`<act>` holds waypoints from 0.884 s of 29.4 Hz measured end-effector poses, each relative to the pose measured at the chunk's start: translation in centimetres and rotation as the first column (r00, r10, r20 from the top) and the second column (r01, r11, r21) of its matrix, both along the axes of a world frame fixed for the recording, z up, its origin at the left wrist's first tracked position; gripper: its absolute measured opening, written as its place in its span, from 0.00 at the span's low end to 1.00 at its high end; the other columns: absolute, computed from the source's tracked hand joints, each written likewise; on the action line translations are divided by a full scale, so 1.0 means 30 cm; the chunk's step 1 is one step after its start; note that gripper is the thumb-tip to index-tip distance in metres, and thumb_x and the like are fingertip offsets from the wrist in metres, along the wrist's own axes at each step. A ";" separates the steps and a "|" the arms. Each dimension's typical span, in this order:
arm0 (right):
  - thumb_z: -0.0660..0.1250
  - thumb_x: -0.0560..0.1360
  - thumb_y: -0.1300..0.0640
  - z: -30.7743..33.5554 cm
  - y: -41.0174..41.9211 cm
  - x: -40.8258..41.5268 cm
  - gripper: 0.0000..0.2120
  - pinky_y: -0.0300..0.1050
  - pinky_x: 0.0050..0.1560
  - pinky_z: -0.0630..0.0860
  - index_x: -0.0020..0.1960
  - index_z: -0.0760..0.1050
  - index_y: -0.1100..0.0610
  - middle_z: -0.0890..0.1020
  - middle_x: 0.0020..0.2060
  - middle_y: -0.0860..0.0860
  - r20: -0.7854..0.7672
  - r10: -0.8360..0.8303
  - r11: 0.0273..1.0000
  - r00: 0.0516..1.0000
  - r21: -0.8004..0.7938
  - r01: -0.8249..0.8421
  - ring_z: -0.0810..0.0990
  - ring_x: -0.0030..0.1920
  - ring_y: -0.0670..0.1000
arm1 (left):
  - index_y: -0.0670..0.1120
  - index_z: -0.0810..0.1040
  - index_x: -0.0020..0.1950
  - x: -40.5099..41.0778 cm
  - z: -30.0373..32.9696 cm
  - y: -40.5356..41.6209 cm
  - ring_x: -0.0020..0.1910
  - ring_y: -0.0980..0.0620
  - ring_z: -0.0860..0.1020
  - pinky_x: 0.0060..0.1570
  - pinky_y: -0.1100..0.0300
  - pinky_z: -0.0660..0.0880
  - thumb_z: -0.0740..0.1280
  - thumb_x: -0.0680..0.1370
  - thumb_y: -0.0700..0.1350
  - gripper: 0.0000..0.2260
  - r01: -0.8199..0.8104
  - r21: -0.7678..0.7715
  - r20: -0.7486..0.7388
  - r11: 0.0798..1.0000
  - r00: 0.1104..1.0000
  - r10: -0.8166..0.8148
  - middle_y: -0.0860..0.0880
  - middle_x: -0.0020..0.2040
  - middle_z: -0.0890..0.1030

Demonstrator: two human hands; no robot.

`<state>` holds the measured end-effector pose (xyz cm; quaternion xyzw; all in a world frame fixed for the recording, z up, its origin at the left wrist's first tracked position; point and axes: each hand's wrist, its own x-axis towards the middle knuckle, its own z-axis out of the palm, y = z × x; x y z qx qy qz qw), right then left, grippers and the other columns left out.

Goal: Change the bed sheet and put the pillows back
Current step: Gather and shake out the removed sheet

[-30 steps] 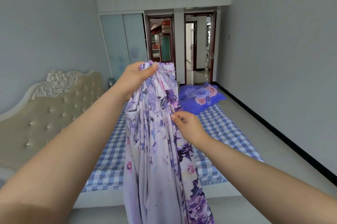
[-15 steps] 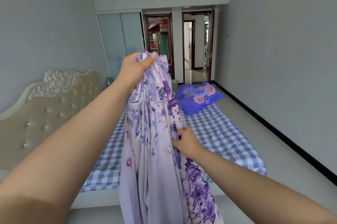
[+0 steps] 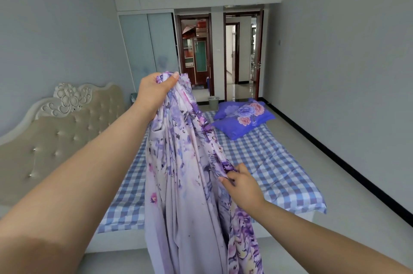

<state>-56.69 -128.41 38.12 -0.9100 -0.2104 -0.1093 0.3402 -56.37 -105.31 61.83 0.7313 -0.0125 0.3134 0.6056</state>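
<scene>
While headboard (image 3: 67,130) sits far left, left hand (image 3: 154,92) grips bunched top of floral sheet (image 3: 183,184), held up over checked mattress (image 3: 268,162). Right hand (image 3: 243,186) pinches sheet's edge lower down. Blue floral pillows (image 3: 243,117) at far right corner.

A lilac floral-print cotton sheet (image 3: 187,184) hangs near; blue-and-white checked bed sheet (image 3: 268,162) behind; blue rose-patterned pillows (image 3: 243,117) far right; beige tufted headboard (image 3: 62,130) left.
</scene>
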 end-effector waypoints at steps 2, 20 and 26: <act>0.61 0.80 0.49 -0.010 0.001 -0.004 0.21 0.39 0.39 0.65 0.29 0.61 0.49 0.65 0.44 0.48 -0.006 -0.017 0.999 1.000 -0.030 0.017 0.70 0.37 0.47 | 0.45 0.81 0.44 0.005 -0.007 -0.006 0.46 0.44 0.82 0.53 0.48 0.79 0.72 0.73 0.52 0.10 -0.015 0.001 0.009 1.000 1.000 0.015 0.42 0.46 0.84; 0.52 0.80 0.61 0.621 -0.232 0.324 0.08 0.44 0.43 0.67 0.46 0.68 0.61 0.73 0.44 0.57 0.066 -0.275 0.958 0.959 -0.072 0.279 0.72 0.43 0.54 | 0.40 0.74 0.43 0.026 -0.201 0.223 0.39 0.44 0.73 0.36 0.55 0.64 0.68 0.75 0.55 0.17 -0.411 0.424 -0.058 0.807 0.877 0.477 0.44 0.38 0.76; 0.57 0.80 0.59 0.505 -0.185 0.280 0.13 0.43 0.45 0.69 0.37 0.71 0.56 0.75 0.37 0.54 -0.335 -0.046 0.999 0.941 0.000 0.049 0.73 0.42 0.52 | 0.40 0.73 0.46 0.021 -0.138 0.249 0.40 0.44 0.71 0.40 0.54 0.64 0.67 0.74 0.58 0.20 -0.652 0.229 0.031 0.723 0.747 0.664 0.44 0.39 0.74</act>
